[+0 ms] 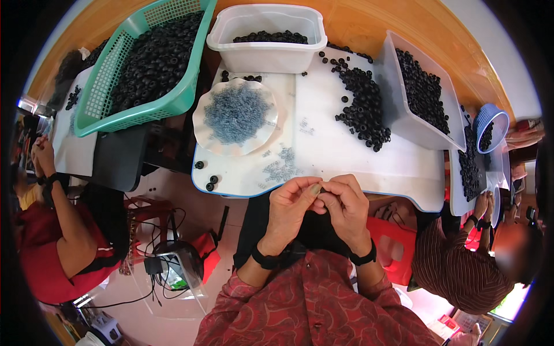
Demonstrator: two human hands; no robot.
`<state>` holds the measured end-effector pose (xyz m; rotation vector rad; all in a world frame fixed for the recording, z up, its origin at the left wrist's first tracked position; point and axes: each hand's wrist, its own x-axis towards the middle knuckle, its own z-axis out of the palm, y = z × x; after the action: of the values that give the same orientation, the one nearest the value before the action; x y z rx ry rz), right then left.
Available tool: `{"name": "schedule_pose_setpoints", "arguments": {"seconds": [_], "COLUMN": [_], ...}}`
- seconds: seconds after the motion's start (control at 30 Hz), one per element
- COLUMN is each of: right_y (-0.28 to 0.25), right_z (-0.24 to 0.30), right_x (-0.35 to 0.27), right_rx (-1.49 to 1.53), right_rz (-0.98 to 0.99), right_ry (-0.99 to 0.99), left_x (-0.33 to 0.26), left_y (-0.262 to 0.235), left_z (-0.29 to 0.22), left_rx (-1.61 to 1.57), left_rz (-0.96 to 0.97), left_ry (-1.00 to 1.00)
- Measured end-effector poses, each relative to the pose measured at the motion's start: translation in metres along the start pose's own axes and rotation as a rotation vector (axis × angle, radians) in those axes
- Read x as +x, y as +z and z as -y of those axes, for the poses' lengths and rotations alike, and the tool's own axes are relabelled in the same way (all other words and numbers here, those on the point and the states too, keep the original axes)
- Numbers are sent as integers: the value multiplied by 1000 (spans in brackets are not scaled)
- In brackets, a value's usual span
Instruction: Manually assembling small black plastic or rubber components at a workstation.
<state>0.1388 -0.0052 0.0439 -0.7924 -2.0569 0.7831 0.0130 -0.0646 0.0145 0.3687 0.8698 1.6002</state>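
The plate [234,149], white with a wavy rim, stands on the table [334,155] and bears a heap of grey pieces [235,112]. Below the plate and to its right, at the near edge of the table, are the left hand [288,207] and the right hand [346,207]. In each hand the thumb and forefinger are pinched together, the other fingers curled, and the 2 hands meet at the fingertips. What they hold is covered by the fingers, so I cannot tell which way it points or how its long axis lies.

Loose grey pieces [281,167] are spread just beside the plate, at its lower right; they are too small for me to read their axes. Below the plate, at its left, lie 3 black rings [210,179], well apart from the hands. Right of the plate is a black heap [365,104] of such rings, several with the hole facing up. Behind the plate stands a white tub [265,60], and to its left a green basket [135,122].
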Motion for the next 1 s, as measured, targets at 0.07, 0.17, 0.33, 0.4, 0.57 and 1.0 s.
{"name": "schedule_pose_setpoints", "arguments": {"seconds": [0.07, 0.17, 0.33, 0.4, 0.57, 1.0], "right_y": [0, -1, -1, 0, 3, 18], "right_z": [-3, -1, 0, 1, 3, 8], "right_x": [-1, 0, 4, 3, 1, -8], "right_rx": [53, 69, 15, 20, 12, 287], "right_rz": [7, 20, 47, 51, 63, -91], "right_ry": [60, 70, 44, 52, 86, 352], "left_x": [0, -1, -4, -3, -3, -2], "left_y": [1, 1, 4, 6, 4, -1], "left_z": [-1, 1, -2, 2, 5, -1], "left_rx": [69, 32, 77, 108, 190, 194], "left_rz": [-11, -16, -13, -25, -58, 30], "left_ry": [-7, 0, 57, 79, 107, 83]}}
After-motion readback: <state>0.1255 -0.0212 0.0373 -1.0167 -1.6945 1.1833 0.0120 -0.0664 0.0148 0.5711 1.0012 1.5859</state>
